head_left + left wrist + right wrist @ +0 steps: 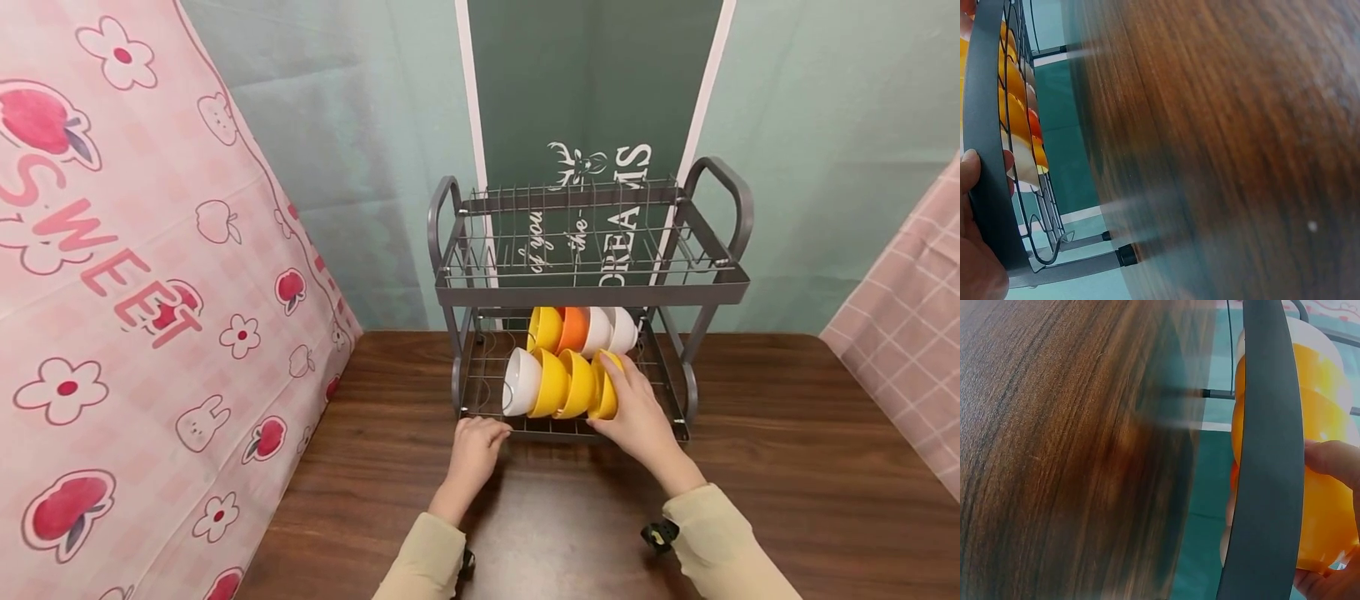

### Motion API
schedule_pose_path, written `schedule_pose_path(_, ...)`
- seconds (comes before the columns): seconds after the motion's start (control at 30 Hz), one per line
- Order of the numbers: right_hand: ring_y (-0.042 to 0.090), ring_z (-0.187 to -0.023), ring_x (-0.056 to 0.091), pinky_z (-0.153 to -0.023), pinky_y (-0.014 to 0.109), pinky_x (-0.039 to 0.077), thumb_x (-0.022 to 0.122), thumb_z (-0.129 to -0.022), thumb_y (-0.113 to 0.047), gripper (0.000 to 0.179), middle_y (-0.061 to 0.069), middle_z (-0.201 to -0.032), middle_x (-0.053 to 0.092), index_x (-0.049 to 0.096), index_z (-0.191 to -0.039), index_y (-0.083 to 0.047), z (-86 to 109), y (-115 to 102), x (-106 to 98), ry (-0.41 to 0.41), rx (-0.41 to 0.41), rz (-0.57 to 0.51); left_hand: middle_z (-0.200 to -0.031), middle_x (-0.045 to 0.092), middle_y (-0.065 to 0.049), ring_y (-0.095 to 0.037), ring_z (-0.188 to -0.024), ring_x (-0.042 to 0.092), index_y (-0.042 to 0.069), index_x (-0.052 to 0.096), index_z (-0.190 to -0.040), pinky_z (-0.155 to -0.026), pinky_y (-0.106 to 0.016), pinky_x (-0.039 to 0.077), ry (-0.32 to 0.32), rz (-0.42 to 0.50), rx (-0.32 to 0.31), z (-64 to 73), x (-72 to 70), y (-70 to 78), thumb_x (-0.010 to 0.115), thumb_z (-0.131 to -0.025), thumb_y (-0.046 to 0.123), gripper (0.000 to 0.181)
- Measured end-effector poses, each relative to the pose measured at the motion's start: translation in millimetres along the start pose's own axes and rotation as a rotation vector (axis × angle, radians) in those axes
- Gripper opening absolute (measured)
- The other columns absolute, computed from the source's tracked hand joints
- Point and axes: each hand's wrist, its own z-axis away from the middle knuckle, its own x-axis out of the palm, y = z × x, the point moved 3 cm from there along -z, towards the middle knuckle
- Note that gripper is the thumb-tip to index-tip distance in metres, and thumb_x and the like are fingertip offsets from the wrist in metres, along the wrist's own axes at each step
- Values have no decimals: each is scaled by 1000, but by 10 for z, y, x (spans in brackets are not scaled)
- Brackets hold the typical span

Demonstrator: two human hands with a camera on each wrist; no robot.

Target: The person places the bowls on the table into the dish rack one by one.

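My right hand (637,412) grips the yellow bowl (606,387) at the right end of the front row, on the lower tier of a dark grey two-tier dish rack (592,294). In the right wrist view, the thumb lies on that bowl's (1325,515) side, with fingertips at its lower edge. To its left, two more yellow bowls and a white bowl (521,383) stand on edge, nested closely. My left hand (476,446) holds the rack's lower front rail (988,125), thumb on one side and fingers on the other.
Behind the front row stand a yellow bowl (545,327), an orange bowl (573,328) and two white bowls. The upper tier (570,250) carries wire dividers and side handles. The rack stands on a brown wooden table (390,467), with patterned cloths around it.
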Motion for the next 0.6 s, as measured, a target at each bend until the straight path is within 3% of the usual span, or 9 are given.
schedule_pose_path(0.6, 43, -125, 32, -96, 64, 36, 85, -62, -22, 102, 18, -146, 24, 25, -145, -16, -71, 14, 82, -33, 1, -24, -80, 71, 11, -8, -73, 62, 22, 73, -82, -74, -25, 39, 9, -7, 10, 4, 4, -11, 69, -79, 24, 6)
